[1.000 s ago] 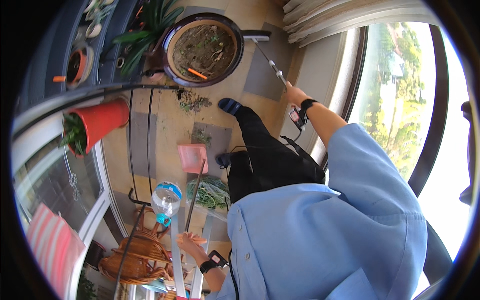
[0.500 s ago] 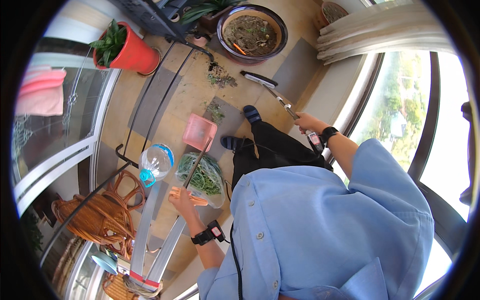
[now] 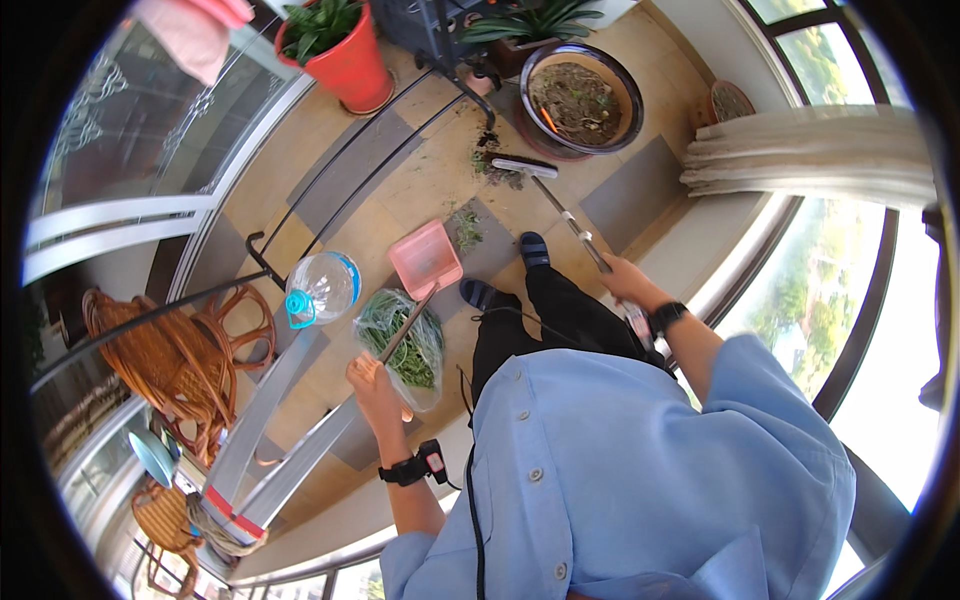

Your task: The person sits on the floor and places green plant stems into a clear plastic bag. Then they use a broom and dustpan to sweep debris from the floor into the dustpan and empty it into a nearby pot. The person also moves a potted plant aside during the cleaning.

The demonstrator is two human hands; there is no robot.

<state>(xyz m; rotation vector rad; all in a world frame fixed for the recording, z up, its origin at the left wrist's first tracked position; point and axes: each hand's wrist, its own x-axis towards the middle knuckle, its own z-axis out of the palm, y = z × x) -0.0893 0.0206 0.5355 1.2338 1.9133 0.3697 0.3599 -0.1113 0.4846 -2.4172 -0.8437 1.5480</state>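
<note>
My right hand (image 3: 630,281) is closed around the pole of a broom (image 3: 560,207), whose long narrow head rests at the dark soil (image 3: 492,168) scattered on the tiles. My left hand (image 3: 372,384) grips the long handle of a pink dustpan (image 3: 428,259). The pan lies on the floor ahead of my feet, with bits of green debris (image 3: 466,229) just beyond it. A clear plastic bag of green leaves (image 3: 412,352) sits under the dustpan handle.
A big clear bottle (image 3: 326,284) stands near a metal ladder (image 3: 262,425) on my left. Black rails (image 3: 358,150) cross the floor ahead. Beyond are a wide soil-filled pot (image 3: 580,102) and a red planter (image 3: 350,68). Rattan chairs (image 3: 170,360) are left, windows and a curtain (image 3: 800,150) right.
The broom head has moved left onto the scattered soil. My left hand keeps hold of the dustpan. The whole view has shifted, with the far pots now farther right.
</note>
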